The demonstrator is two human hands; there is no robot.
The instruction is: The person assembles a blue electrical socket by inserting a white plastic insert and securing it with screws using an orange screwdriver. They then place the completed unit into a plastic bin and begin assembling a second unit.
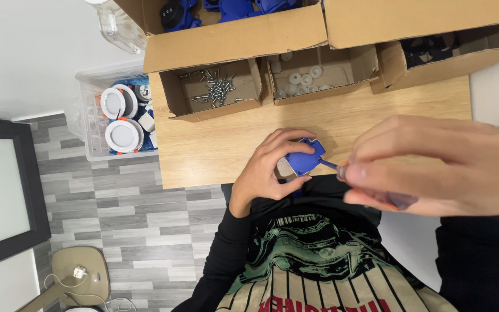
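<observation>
My left hand (270,167) grips a small blue plastic housing (305,157) at the near edge of the wooden table (215,156). My right hand (440,164), large and close to the camera, holds a screwdriver (376,190) with a translucent handle. Its metal tip (330,164) touches the right side of the blue housing. Both hands meet just over the table edge, above my lap.
Cardboard boxes line the table's far side: one with several screws (218,91), one with white round parts (301,78), one with dark parts (428,49), and a large one with blue housings (226,11). A clear bin of white round lamps (119,118) stands on the floor at left.
</observation>
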